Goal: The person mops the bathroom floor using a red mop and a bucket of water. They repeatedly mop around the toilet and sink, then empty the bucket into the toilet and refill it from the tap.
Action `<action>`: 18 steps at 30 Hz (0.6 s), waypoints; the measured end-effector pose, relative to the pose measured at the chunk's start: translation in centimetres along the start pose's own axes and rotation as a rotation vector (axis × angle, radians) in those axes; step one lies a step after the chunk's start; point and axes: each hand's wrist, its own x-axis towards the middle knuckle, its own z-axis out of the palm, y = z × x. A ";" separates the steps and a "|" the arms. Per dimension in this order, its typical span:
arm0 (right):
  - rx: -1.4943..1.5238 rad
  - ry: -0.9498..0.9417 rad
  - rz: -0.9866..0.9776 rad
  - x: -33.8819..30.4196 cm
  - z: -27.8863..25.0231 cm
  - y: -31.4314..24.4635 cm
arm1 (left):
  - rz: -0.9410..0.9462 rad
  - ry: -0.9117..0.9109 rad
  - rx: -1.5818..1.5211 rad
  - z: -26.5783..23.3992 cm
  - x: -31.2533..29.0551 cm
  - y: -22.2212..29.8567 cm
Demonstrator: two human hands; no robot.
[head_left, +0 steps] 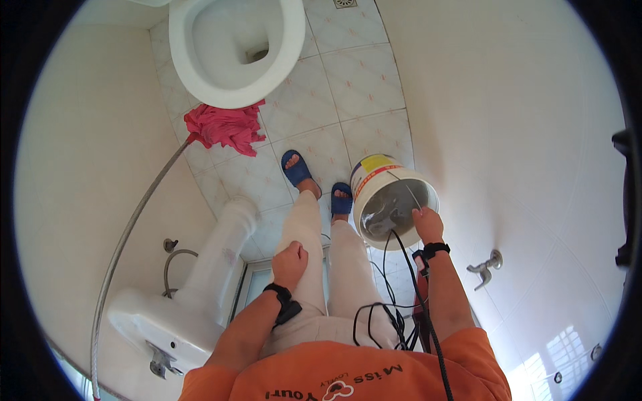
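Observation:
My right hand [428,225] is closed around the thin wire handle [406,188] of a white plastic bucket [368,179] with a red and yellow label. The bucket is tilted toward me, and greyish water [388,208] shows inside it. My left hand [290,264] is curled into a fist in front of my thigh, with nothing seen in it. A mop with a pink cloth head [227,127] rests on the floor against the toilet base, its long grey handle [127,227] leaning along the left wall.
A white toilet [200,80] stands ahead on the tiled floor [364,80]. On the left is a pedestal washbasin [160,314]. A metal tap [487,269] sticks out of the right wall. Black cables [419,294] hang in front of me near the bucket. A floor drain [345,3] lies at the far edge.

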 end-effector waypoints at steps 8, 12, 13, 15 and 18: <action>0.780 -0.294 0.095 -7.0 1.4 8.3 | -0.151 -0.104 -0.151 0.0 -0.7 -1.3; 0.936 -0.430 0.090 -6.7 3.8 7.5 | -0.176 -0.219 -0.357 -0.6 -1.3 -2.0; 0.911 -0.447 0.176 -6.6 4.2 7.1 | -0.210 -0.257 -0.401 -1.1 -1.5 -2.0; 0.850 -0.320 0.103 -7.2 5.2 5.9 | -0.251 -0.263 -0.518 -2.5 -2.2 -1.8; 0.618 -0.213 -0.077 -7.5 5.0 5.1 | -0.330 -0.282 -0.614 -5.5 -3.9 -0.7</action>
